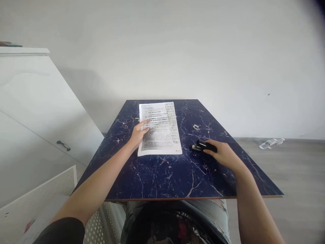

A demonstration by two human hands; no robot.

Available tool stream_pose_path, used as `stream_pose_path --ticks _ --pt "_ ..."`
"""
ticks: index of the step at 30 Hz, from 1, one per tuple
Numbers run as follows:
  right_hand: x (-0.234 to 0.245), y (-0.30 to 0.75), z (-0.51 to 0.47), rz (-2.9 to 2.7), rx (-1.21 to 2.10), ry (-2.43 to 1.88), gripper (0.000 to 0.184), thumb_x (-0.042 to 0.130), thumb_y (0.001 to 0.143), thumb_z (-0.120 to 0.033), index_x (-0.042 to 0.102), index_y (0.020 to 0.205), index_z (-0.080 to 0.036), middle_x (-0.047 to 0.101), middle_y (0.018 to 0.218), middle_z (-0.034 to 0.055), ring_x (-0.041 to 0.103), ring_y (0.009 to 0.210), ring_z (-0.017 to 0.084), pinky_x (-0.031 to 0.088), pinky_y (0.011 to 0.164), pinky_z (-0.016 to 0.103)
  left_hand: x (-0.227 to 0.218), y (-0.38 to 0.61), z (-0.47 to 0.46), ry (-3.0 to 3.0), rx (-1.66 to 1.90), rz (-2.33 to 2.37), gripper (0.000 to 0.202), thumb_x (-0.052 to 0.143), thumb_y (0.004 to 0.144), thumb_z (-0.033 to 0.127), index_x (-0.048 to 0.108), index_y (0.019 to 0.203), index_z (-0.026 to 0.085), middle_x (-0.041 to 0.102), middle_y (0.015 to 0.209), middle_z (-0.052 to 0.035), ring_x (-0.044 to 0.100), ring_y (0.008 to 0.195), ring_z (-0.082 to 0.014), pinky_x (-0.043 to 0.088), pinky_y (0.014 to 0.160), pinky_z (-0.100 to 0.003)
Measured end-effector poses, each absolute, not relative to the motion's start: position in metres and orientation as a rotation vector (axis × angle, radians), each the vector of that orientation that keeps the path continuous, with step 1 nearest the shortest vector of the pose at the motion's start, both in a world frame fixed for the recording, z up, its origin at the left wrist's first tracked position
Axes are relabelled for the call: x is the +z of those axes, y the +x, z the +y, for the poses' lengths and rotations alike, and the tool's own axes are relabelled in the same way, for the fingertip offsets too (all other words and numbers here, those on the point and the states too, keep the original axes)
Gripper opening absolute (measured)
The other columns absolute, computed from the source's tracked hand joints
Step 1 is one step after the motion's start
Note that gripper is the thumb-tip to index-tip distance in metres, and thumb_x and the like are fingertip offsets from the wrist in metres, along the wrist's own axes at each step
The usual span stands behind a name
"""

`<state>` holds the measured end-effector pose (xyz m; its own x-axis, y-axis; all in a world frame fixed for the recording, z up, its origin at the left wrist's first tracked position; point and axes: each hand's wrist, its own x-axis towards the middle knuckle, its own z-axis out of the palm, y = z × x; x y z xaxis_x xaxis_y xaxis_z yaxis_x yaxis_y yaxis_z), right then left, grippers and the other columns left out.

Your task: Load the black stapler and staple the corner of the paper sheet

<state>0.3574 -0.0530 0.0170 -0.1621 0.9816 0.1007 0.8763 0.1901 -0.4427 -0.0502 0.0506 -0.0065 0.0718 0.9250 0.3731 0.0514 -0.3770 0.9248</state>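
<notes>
Printed sheets of paper (162, 139) lie on the dark blue marble-patterned table (162, 176), left of its middle. Over their left edge rests my left hand (140, 131), fingers stretched out and apart on the page. To the right of the sheets, my right hand (222, 152) is closed round a black stapler (203, 145). The stapler's front end points left toward the paper, with a gap between them. Beyond the stapler lies a small block that looks like staples (196, 127). Behind my left hand, a small light-coloured piece (137, 118) shows partly at the paper's edge.
A white cabinet (33, 101) with a dark handle stands close on the left. The table meets a white wall (177, 51) at its far side. On the floor at right lies a clear plastic item (271, 143). My lap is against the near edge.
</notes>
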Motion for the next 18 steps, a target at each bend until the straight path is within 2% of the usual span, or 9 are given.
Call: stream_pose_path --ticks 4,11,18 --pt "0.027 0.316 -0.045 -2.214 0.509 -1.629 0.019 0.059 0.087 -0.035 0.067 0.099 -0.023 0.074 0.088 0.0041 0.066 0.077 0.023 0.044 0.068 0.031 -0.008 -0.051 0.052 1.56 1.379 1.015 0.048 0.073 0.081 0.034 0.068 0.127 0.021 0.064 0.138 -0.0089 0.056 0.131 -0.0294 0.037 0.117 -0.048" --pt "0.024 0.29 -0.04 -2.239 0.564 -1.528 0.018 0.06 0.088 -0.032 0.067 0.102 -0.022 0.074 0.093 0.0049 0.065 0.079 0.022 0.044 0.07 0.031 -0.004 -0.053 0.049 1.787 1.209 1.172 0.042 0.066 0.079 0.02 0.072 0.121 0.022 0.066 0.135 -0.0066 0.056 0.131 -0.0281 0.035 0.118 -0.047" --pt "0.016 0.289 -0.041 -2.203 0.523 -1.433 0.02 0.059 0.09 -0.03 0.067 0.106 -0.021 0.074 0.098 0.0057 0.066 0.085 0.022 0.046 0.075 0.031 -0.007 -0.051 0.05 1.845 1.16 1.195 0.043 0.063 0.082 0.017 0.071 0.123 0.024 0.065 0.136 -0.0049 0.057 0.13 -0.0253 0.037 0.117 -0.045"
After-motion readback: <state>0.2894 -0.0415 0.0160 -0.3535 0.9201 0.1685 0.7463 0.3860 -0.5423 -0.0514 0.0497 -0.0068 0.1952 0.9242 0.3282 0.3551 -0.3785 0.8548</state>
